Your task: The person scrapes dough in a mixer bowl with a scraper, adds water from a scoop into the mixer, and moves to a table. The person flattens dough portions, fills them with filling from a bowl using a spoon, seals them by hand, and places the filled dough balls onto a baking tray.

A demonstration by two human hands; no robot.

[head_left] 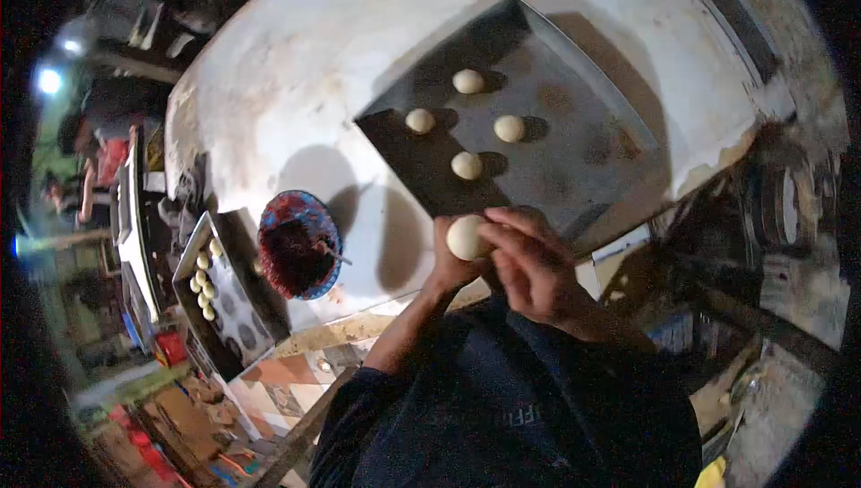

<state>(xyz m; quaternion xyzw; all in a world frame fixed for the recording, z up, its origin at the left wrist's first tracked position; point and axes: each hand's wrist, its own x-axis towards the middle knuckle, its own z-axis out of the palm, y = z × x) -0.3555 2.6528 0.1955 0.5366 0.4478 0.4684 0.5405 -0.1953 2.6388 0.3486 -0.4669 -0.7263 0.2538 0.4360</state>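
A pale round dough ball (468,238) sits in my left hand (451,271), whose fingers are mostly hidden behind it. My right hand (536,265) presses its fingertips and thumb against the ball's right side. Just beyond both hands lies a dark metal baking tray (574,178), turned at an angle. Several similar dough balls (509,128) rest apart from one another on its left half. Left of my hands stands a blue-patterned bowl (334,212) with a dark red filling (291,250). A spoon (334,253) leans in the filling, its handle over the rim.
A second tray (235,309) with several small dough pieces (204,286) sits at the table's left end, beside a dark cloth (186,205). The white table (296,57) has a worn front edge. At the far left another person (90,187) is partly visible.
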